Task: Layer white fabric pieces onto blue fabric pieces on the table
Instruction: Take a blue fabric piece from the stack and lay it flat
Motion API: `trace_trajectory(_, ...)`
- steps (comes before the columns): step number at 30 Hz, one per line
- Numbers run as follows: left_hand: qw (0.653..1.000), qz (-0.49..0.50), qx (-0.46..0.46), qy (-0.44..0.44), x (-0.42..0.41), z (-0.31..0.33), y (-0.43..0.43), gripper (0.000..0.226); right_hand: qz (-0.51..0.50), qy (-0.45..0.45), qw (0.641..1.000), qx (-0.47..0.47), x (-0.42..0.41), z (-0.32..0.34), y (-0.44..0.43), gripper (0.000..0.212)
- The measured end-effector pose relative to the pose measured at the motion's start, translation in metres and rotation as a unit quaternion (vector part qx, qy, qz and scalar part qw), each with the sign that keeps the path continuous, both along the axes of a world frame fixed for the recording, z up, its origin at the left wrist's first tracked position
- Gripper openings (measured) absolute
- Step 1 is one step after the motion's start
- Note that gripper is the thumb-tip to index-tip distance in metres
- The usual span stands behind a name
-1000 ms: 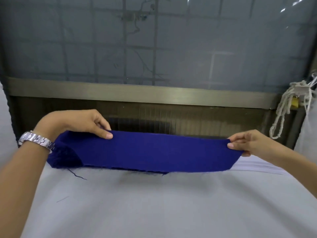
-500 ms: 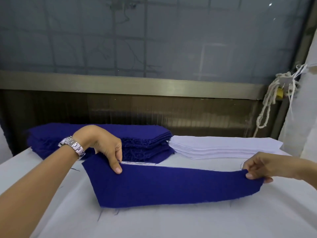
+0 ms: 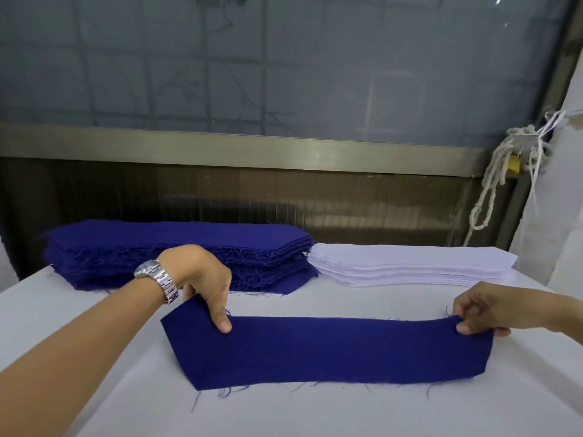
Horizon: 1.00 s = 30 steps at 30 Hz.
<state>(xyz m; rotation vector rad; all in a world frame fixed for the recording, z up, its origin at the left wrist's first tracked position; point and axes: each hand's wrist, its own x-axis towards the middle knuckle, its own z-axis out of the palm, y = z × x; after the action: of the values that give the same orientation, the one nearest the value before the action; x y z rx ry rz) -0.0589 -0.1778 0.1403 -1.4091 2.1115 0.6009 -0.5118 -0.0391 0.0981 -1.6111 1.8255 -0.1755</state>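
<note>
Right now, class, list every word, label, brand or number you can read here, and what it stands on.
No text can be read.
The wristwatch shows only its metal band, no brand visible.
The blue fabric piece, blue stack and white stack carry no labels.

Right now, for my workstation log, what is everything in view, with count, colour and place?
long dark blue fabric piece: one, dark blue, front of the table, between the hands.
stack of blue fabric pieces: one stack, dark blue, back left.
stack of white fabric pieces: one stack, white, back right, beside the blue stack.
white cloth-covered table: one, white, under everything.
knotted white cord: one bundle, off-white, hanging far right.
silver metal wristwatch: one, silver, left wrist.
left hand: one, pinches the piece's left end.
right hand: one, pinches its right end.
</note>
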Motion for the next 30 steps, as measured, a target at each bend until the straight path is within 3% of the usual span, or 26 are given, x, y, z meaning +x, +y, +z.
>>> trace_trajectory(3, 0.999, 0.003, -0.032, -0.028, 0.0, -0.006, -0.003, 0.027, -0.005, 0.028, 1.0, 0.002, -0.001, 0.0, 0.001, 0.012)
trace_trajectory(11, 0.99, 0.026, -0.066, -0.119, -0.003, 0.0, 0.006, 0.07, -0.02, 0.035, 0.999, 0.003, 0.002, 0.0, 0.001, 0.014)
trace_trajectory(15, 0.982, 0.026, -0.086, -0.163, -0.01, 0.004, 0.014, 0.071, -0.02, 0.041, 0.999, 0.001, 0.003, 0.001, 0.003, 0.014)
trace_trajectory(21, 0.967, 0.031, -0.091, -0.234, -0.017, 0.005, 0.019, 0.06, -0.017, 0.037, 0.999, 0.007, 0.007, 0.004, 0.006, 0.016)
trace_trajectory(24, 0.948, -0.01, -0.165, -0.273, -0.023, 0.004, 0.024, 0.031, -0.016, 0.04, 0.999, 0.005, 0.008, 0.005, 0.007, 0.015)
trace_trajectory(28, 0.922, -0.055, -0.251, -0.289, -0.033, 0.006, 0.035, 0.035, -0.014, 0.053, 0.999, 0.003, 0.007, 0.007, 0.009, 0.017)
trace_trajectory(30, 0.921, -0.057, -0.294, -0.248, -0.038, 0.01, 0.039, 0.029, -0.021, 0.068, 0.997, -0.008, 0.006, 0.007, 0.009, 0.02)
